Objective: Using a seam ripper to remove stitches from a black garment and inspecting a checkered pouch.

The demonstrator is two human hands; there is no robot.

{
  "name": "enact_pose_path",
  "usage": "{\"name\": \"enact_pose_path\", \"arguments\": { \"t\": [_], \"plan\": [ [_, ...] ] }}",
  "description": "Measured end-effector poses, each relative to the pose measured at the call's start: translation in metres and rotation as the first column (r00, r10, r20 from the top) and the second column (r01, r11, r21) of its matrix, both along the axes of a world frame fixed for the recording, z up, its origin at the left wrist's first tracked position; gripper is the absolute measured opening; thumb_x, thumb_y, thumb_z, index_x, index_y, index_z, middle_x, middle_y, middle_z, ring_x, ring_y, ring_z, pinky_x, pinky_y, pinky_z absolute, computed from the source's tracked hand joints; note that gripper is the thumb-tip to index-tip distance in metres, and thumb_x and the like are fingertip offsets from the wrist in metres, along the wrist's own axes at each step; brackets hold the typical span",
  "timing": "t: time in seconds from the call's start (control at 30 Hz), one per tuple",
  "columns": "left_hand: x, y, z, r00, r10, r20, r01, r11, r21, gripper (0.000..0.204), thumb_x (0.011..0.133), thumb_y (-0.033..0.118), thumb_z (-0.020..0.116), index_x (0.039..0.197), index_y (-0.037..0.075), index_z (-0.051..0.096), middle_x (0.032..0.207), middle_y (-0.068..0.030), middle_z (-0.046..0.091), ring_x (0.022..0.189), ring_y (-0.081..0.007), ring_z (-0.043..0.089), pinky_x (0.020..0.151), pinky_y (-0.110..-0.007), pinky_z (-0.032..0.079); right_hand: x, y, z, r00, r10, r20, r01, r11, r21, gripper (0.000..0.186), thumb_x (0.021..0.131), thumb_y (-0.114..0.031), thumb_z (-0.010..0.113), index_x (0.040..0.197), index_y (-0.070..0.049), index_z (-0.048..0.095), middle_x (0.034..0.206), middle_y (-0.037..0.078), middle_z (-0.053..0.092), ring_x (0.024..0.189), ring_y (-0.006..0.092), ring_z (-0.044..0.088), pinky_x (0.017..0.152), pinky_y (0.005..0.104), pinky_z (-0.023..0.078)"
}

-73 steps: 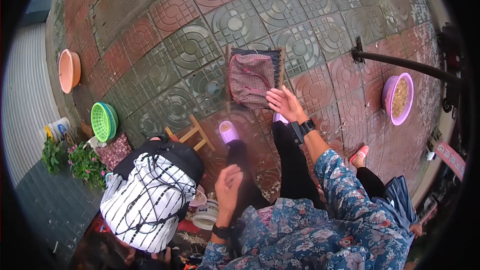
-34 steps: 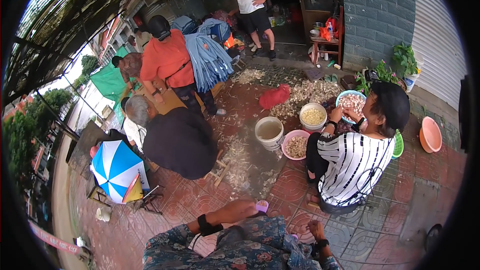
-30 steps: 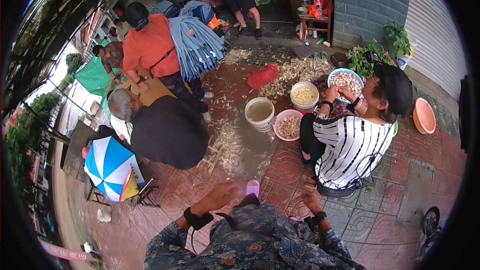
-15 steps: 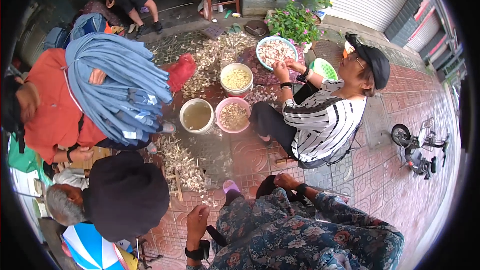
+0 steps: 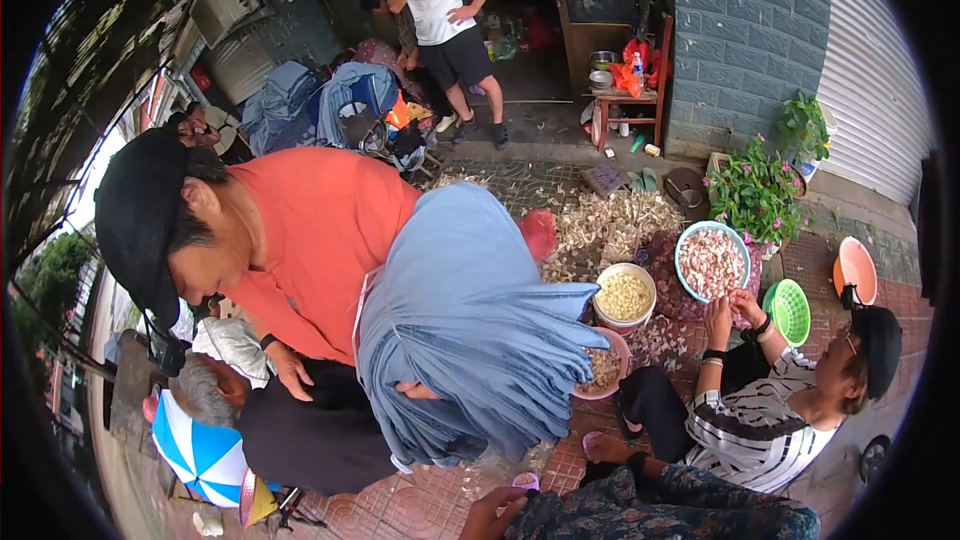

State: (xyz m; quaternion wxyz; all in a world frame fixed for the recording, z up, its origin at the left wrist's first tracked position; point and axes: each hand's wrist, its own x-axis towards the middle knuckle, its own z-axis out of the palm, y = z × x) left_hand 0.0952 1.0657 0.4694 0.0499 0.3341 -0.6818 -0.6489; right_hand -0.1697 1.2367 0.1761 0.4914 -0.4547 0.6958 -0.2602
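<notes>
My left hand (image 5: pixel 492 514) is at the lower edge beside my lap, its fingers curled in; I see nothing in it. Across from it my right hand (image 5: pixel 608 449) lies near my knee by a pink slipper (image 5: pixel 590 437); its finger pose is unclear. Before me a person in a red-orange top (image 5: pixel 320 210) bends over, one arm around a big tied bundle of light-blue denim cloth (image 5: pixel 455 270). It partly covers a pink basin (image 5: pixel 624 352). To the right, a person in a striped shirt (image 5: pixel 765 430) pinches something small at a blue basin of garlic cloves (image 5: pixel 712 260).
A white bucket of peeled cloves (image 5: pixel 623 298) stands beyond the pink basin. Garlic skins (image 5: pixel 600 225) litter the paving. A green basket (image 5: pixel 790 312) and an orange basin (image 5: pixel 855 270) stand right. A dark-clothed person (image 5: pixel 310 430) sits left, near a blue-white umbrella (image 5: pixel 205 450). Someone in white (image 5: pixel 440 0) stands behind.
My view has swung left and up, so my hands sit lower in it. The person with the denim bundle has come closer, and it now hides the bucket of cloudy water.
</notes>
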Motion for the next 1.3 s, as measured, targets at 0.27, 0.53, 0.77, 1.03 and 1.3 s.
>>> {"name": "enact_pose_path", "arguments": {
  "t": [0.27,0.53,0.77,1.03,1.3],
  "plan": [
    [-0.082,0.049,0.061,1.0,-0.022,-0.012,0.022,0.999,-0.043,0.022,0.095,0.018,0.056,0.107,0.001,0.064,0.096,-0.0118,0.065,0.089,-0.0209,0.061,0.079,-0.032,0.047,-0.055,-0.041,0.008,0.979,-0.047,-0.198,-0.051,0.886,-0.461,0.041,0.084,-0.029,0.067,0.118,-0.007,0.061,0.115,0.012,0.064,0.111,0.0308,0.057,0.097,0.0389,0.043],
    [-0.082,0.077,0.073,0.997,0.049,-0.061,-0.049,0.999,0.016,0.025,0.097,0.021,0.055,0.11,0.002,0.063,0.098,-0.0127,0.066,0.092,-0.0247,0.063,0.082,-0.033,0.047,-0.13,-0.035,0.118,0.908,-0.106,0.406,-0.071,0.914,0.399,0.031,0.09,-0.02,0.061,0.115,-0.001,0.06,0.107,0.01,0.068,0.096,0.0229,0.063,0.084,0.0357,0.05],
    [-0.088,0.117,0.071,0.99,0.055,-0.129,-0.03,0.981,0.191,0.031,0.099,0.026,0.052,0.12,0.003,0.056,0.104,-0.012,0.06,0.098,-0.0223,0.057,0.086,-0.033,0.044,-0.052,-0.072,0.041,0.921,0.104,-0.376,-0.325,0.739,-0.59,0.05,0.073,-0.022,0.066,0.115,0.003,0.057,0.089,0.02,0.067,0.076,0.0297,0.066,0.068,0.0408,0.052],
    [-0.102,0.131,0.079,0.932,0.344,-0.117,-0.342,0.939,0.038,0.041,0.097,0.018,0.054,0.134,0.004,0.046,0.122,-0.0152,0.052,0.111,-0.0274,0.054,0.094,-0.035,0.041,0.029,-0.082,0.162,0.566,0.813,0.139,-0.746,0.577,-0.334,0.036,0.076,-0.027,0.066,0.097,0.002,0.063,0.09,0.022,0.067,0.086,0.0359,0.066,0.071,0.0422,0.05],
    [-0.089,0.134,0.075,0.614,0.787,0.057,-0.788,0.609,0.086,0.036,0.095,0.026,0.058,0.125,0.006,0.057,0.115,-0.0063,0.061,0.102,-0.0171,0.057,0.081,-0.03,0.047,-0.083,-0.081,0.062,0.871,0.487,0.063,-0.475,0.868,-0.146,0.016,0.078,-0.02,0.063,0.077,-0.005,0.067,0.072,0.014,0.066,0.068,0.0259,0.066,0.061,0.0387,0.05]
  ]
}}
